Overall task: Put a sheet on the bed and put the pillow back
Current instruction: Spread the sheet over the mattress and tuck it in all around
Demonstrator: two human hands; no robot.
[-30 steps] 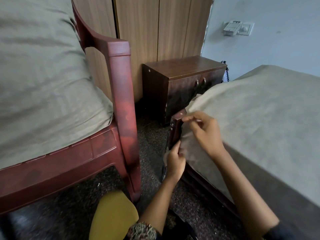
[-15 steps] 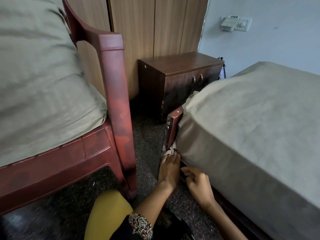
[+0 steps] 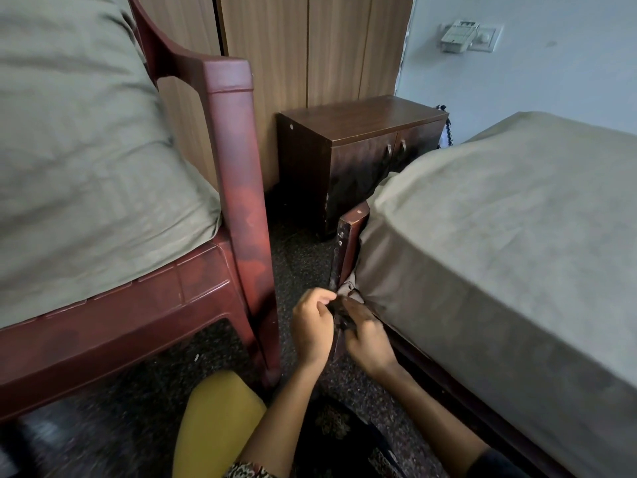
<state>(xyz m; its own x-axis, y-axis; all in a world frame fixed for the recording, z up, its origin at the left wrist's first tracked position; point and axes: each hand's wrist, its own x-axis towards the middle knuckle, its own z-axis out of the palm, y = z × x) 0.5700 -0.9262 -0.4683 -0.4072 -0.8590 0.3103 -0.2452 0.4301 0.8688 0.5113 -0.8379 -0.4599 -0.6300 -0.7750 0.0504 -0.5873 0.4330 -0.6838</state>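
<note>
Nearest, both hands have dropped from the top of the bed's (image 3: 448, 382) near-left corner to its foot. The sheet (image 3: 499, 243) now lies drawn down over that corner, so probably only the tucking is left here. The left hand (image 3: 312, 327) has a narrow grip, fingers curled beside the corner post (image 3: 348, 236); whether it pinches cloth I cannot tell. The right hand (image 3: 370, 336) curls its fingers into shadow at the bunched sheet end, its hold hidden too. Farther left, the pillow (image 3: 86, 143) lies on the chair (image 3: 238, 160), well apart from the bed.
</note>
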